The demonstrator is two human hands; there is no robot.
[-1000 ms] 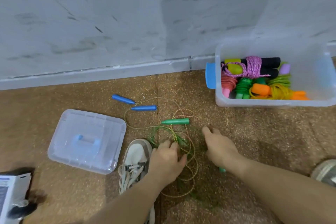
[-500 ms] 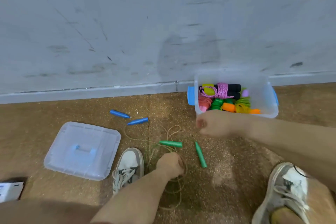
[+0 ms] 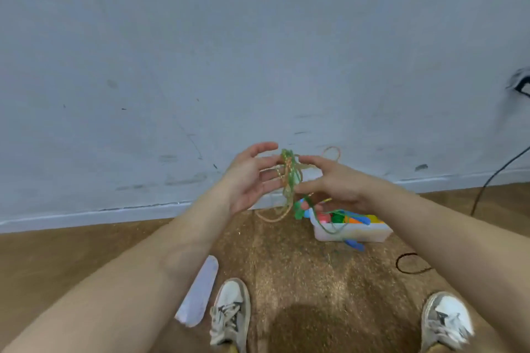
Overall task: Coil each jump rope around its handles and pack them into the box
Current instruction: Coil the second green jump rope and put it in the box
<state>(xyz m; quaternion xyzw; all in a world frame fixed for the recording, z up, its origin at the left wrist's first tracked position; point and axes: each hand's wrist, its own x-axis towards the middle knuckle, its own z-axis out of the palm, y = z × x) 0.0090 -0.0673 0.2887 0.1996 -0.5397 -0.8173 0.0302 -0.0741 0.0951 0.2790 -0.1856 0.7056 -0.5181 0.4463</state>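
The tangle of translucent green and gold-orange jump-rope cords (image 3: 289, 178) hung between both hands, its long axis near vertical below the grip. The right hand (image 3: 335, 183) appeared to pinch the strands narrowly between thumb and fingers. The left hand (image 3: 251, 178) stood wide, fingers spread, tips touching the tangle. Neither hand was nearer.

Count: two cords; one green tapered handle (image 3: 299, 210) and one blue tapered handle (image 3: 355, 244), both dangling below the grip. One clear plastic box (image 3: 372, 233), holding coiled ropes, lay below and right of the grip, well apart. One clear lid (image 3: 198, 292) lay below left. The cords probably required separating before coiling.
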